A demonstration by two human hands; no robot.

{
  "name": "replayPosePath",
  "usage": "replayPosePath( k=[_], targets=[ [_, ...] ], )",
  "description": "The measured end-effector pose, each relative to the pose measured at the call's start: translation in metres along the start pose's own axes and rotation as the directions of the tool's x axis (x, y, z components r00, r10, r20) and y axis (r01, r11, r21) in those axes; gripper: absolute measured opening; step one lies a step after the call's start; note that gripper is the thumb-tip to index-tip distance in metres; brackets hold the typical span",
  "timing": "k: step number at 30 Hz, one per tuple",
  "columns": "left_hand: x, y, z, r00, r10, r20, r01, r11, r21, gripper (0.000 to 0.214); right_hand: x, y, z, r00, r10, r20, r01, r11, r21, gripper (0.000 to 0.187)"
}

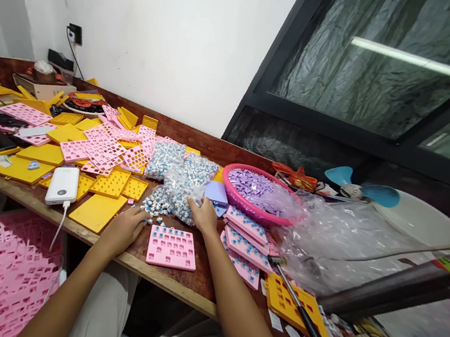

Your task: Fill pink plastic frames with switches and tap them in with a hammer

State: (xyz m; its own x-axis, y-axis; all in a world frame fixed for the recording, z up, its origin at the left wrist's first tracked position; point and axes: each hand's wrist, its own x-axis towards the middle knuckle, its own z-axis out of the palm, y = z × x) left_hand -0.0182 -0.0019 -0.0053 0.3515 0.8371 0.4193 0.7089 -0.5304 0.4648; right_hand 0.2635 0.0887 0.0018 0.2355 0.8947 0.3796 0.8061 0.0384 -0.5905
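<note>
My left hand (125, 230) is at the table edge, fingers loosely bent and apart beside a loose pile of small white-and-blue switch-like pieces (155, 202). My right hand (203, 216) grips the side of a clear plastic bag (181, 191) full of the same pieces; its farther fingertips are partly hidden. Between my forearms lies a pink key-grid panel (172, 250) with square openings. Blue pieces sit along its top row, while the lower openings look unfilled. Two more filled bags (166, 160) stand behind the gripped one.
Right of my hand are stacked pink panels (245, 241) with blue pieces and a pink basket (228, 186) of purple parts. A hammer (304, 314) lies across a yellow panel (285, 299). Yellow plates (99, 211) and a white power bank (62, 185) lie left.
</note>
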Motion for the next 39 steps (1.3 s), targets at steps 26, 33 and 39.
replayPosePath(
  k=[26, 33, 39],
  targets=[
    [-0.001, -0.015, -0.002, 0.98, -0.134, -0.148, 0.098, 0.968, -0.23, 0.023, 0.008, -0.065, -0.012, 0.867, -0.406, -0.289, 0.412, 0.91, -0.042, 0.033],
    [-0.002, -0.018, -0.008, 0.924, -0.228, -0.308, 0.135, 0.946, -0.294, 0.026, -0.062, -0.124, 0.009, 0.626, -0.548, 0.555, 0.674, 0.738, -0.032, 0.018],
    [-0.006, -0.016, -0.011, 0.869, -0.298, -0.395, 0.151, 0.92, -0.363, 0.028, -0.044, -0.121, 0.018, 0.623, -0.505, 0.598, 0.579, 0.811, 0.082, 0.016]
  ],
)
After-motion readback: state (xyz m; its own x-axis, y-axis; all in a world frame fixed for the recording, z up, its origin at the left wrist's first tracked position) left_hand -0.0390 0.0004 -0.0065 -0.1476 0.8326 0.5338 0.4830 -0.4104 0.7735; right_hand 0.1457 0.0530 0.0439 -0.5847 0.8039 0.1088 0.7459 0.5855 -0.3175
